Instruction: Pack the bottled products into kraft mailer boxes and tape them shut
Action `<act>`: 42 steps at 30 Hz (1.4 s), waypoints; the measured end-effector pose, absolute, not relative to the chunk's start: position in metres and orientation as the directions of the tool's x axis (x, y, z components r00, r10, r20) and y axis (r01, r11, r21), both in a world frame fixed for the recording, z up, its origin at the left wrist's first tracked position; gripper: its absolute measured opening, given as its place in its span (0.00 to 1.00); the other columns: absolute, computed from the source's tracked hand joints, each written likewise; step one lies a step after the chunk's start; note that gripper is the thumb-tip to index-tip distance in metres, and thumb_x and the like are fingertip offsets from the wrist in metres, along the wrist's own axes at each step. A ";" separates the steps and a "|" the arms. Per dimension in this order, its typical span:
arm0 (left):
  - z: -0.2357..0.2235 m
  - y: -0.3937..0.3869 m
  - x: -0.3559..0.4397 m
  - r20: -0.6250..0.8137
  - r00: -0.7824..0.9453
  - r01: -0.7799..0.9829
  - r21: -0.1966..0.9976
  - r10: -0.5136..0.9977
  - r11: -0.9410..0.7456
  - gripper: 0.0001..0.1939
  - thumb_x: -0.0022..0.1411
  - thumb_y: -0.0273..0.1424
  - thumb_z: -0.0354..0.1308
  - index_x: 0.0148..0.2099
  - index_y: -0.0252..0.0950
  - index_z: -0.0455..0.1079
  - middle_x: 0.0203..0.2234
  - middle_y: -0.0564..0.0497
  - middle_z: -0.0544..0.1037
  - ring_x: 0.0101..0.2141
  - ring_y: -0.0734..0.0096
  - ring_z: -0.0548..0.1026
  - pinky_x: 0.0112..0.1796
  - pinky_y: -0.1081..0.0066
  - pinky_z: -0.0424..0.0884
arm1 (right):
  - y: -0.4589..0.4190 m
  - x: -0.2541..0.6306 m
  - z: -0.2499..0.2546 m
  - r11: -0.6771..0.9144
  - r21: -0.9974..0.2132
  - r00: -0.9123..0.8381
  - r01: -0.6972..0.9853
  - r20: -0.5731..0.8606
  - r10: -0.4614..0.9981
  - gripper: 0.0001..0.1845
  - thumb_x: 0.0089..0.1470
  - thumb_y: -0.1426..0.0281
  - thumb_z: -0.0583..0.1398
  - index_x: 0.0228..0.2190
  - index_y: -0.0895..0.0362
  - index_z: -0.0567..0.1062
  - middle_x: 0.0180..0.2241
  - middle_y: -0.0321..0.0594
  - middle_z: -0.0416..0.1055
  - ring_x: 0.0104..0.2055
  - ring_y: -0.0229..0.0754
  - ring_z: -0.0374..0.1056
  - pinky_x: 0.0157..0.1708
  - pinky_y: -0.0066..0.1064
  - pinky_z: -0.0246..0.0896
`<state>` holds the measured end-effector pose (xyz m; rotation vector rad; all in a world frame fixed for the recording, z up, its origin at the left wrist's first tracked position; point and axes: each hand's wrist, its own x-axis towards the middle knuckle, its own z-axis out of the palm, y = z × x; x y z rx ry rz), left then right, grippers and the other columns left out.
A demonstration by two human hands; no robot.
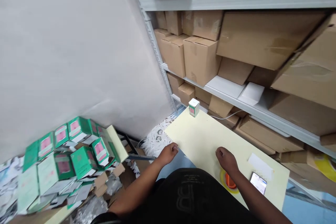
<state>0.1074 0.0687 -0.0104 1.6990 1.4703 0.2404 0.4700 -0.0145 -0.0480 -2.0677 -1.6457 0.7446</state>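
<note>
My left hand (168, 154) is at the near left edge of the cream table (199, 136), its fingers curled in, and I see nothing in it. Over the middle of the tabletop, my right hand (226, 159) makes a loose fist with no object showing. Close by my right wrist lies a roll of yellow tape with an orange core (230, 181). A small green and white box (194, 107) with a pink picture stands upright at the table's far corner, apart from both hands.
A lit phone (258, 183) and white paper (260, 166) lie at the table's right. Metal shelves (236, 0) with cardboard boxes (201, 59) rise behind. To the left are several open green boxes (82, 161); white paper scraps (159, 136) cover the floor by the wall.
</note>
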 end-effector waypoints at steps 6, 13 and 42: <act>-0.007 0.053 0.069 -0.302 0.162 0.651 0.748 0.939 0.128 0.13 0.66 0.37 0.54 0.48 0.37 0.72 0.41 0.48 0.81 0.43 0.64 0.78 0.47 0.67 0.72 | 0.023 0.436 -0.042 -0.099 -0.590 0.031 0.802 -0.124 0.992 0.15 0.62 0.59 0.51 0.29 0.52 0.70 0.30 0.38 0.73 0.33 0.44 0.68 0.34 0.32 0.55; -0.003 0.012 0.009 -0.246 -0.093 0.500 0.826 0.965 0.259 0.15 0.63 0.39 0.57 0.49 0.38 0.73 0.42 0.46 0.82 0.44 0.61 0.79 0.47 0.63 0.74 | 0.071 0.356 -0.023 0.095 -0.625 -0.199 0.775 -0.099 0.975 0.16 0.62 0.57 0.52 0.34 0.52 0.74 0.34 0.41 0.77 0.36 0.47 0.71 0.36 0.33 0.58; 0.093 -0.283 -0.427 0.065 -0.870 0.295 0.863 0.489 0.411 0.17 0.64 0.40 0.58 0.51 0.38 0.73 0.42 0.46 0.81 0.43 0.61 0.78 0.47 0.63 0.75 | 0.005 -0.161 0.100 0.521 -0.791 -0.722 0.321 0.152 0.675 0.18 0.59 0.53 0.59 0.34 0.53 0.79 0.33 0.38 0.78 0.35 0.45 0.72 0.38 0.33 0.62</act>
